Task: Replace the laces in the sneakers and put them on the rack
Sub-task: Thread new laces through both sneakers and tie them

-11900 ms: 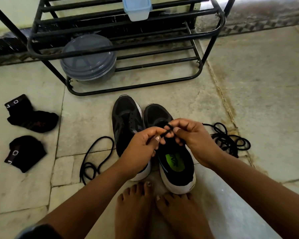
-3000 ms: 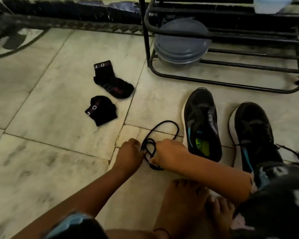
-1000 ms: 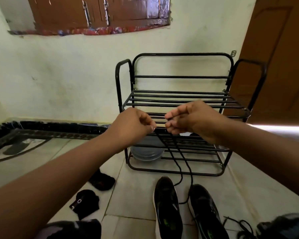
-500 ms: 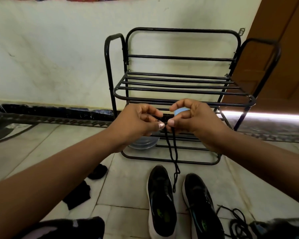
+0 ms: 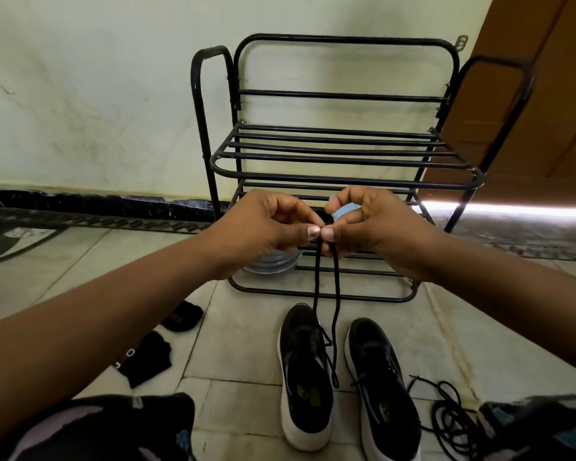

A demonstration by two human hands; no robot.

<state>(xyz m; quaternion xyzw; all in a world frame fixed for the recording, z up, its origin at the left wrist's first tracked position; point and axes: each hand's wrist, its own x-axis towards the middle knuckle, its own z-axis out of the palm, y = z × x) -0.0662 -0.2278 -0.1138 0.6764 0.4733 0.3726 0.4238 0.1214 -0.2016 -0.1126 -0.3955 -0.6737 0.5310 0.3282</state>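
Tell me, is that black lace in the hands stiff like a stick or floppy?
Probably floppy: the black lace hangs limp in two strands below the left hand and right hand. Likely light too, since fingertips alone pinch it.

floor (image 5: 246, 344): pale stone tiles
far: black rack (image 5: 346, 158)
near: two sneakers (image 5: 305, 377)
left: socks (image 5: 145, 357)
right: coiled lace (image 5: 449, 420)
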